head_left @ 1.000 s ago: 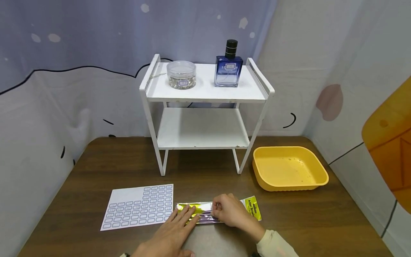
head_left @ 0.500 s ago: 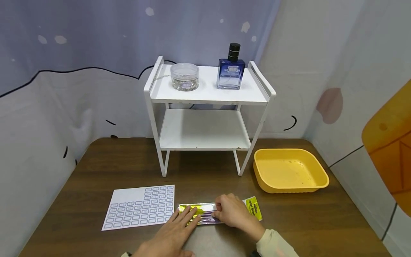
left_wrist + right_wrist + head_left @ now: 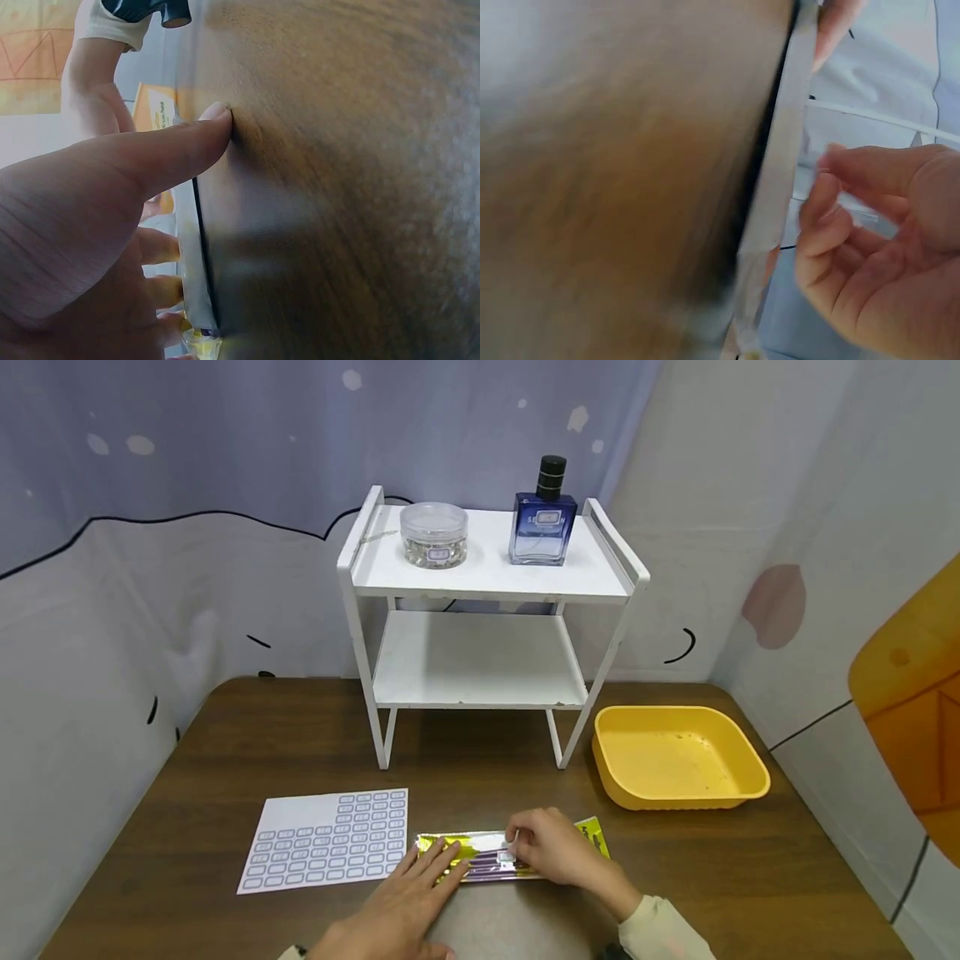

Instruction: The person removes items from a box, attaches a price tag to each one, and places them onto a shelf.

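Observation:
A flat clear pack of artist brushes [image 3: 487,867], with purple handles and a yellow header, lies on the table in the head view. My left hand [image 3: 397,902] rests spread over its left end, fingers straight. Near the middle of the pack sits a small white sticker [image 3: 506,857] with a dark border. My right hand [image 3: 558,853] hovers at the pack's right part, just right of the sticker, covering some of the header. In the right wrist view, the right fingers are curled with thumb and index tips close together; nothing shows between them. The pack's edge [image 3: 776,180] runs beside them.
A sheet of stickers [image 3: 330,843] lies left of the pack. Behind stands a white two-tier shelf [image 3: 480,660], with a clear lidded jar [image 3: 434,537] and a blue perfume bottle [image 3: 543,527] on top. At the right is a yellow tray [image 3: 675,760].
My right hand has drawn back slightly to the right from the pack's middle, and the sticker there is now uncovered. The left hand stays in place on the pack.

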Available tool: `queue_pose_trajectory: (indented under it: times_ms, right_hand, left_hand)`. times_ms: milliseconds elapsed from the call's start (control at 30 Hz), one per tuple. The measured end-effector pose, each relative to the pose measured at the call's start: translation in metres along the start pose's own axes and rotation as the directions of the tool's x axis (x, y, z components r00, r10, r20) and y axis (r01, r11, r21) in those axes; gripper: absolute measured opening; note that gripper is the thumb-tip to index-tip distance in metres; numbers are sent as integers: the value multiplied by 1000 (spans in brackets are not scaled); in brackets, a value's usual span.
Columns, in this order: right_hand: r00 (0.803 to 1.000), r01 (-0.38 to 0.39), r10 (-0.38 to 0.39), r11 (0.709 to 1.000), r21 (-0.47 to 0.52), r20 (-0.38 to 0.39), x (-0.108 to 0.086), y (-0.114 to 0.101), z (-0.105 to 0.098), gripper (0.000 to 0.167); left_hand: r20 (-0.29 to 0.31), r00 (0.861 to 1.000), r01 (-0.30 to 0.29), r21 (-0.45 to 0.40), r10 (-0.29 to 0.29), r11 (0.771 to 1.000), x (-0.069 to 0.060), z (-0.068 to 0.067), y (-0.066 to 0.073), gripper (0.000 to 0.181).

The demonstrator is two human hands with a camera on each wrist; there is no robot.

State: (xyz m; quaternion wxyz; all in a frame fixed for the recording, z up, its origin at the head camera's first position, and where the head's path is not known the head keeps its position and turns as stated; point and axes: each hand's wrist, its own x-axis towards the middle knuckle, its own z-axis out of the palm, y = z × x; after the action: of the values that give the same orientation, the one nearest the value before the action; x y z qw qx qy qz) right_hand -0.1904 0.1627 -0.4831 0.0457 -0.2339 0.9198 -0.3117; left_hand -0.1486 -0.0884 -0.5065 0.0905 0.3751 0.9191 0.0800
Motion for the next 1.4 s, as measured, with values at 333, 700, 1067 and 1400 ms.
queue_pose_trajectory:
  times_ms: [333,700,1067,1400]
  right_hand:
    - [971,232,-236,969,-84,-39,-22,10,-3,13]
    - [969,222,-220,975,4,-112,-15,19,1,8]
    - [978,206,-207,978,25,5,-15,23,-3,13]
    - [982,180,-184,980,90,40,-14,25,-3,15]
  left_hand:
    - [9,1000,-5,-21,5,1000,0,-2,0,97]
    - [1,1000,-10,-45,10,999,0,-1,-3,97]
    - [2,1000,-9,-45,9,999,-1,0,-2,98]
    - [30,1000,1,-78,1,997,-1,-2,-2,97]
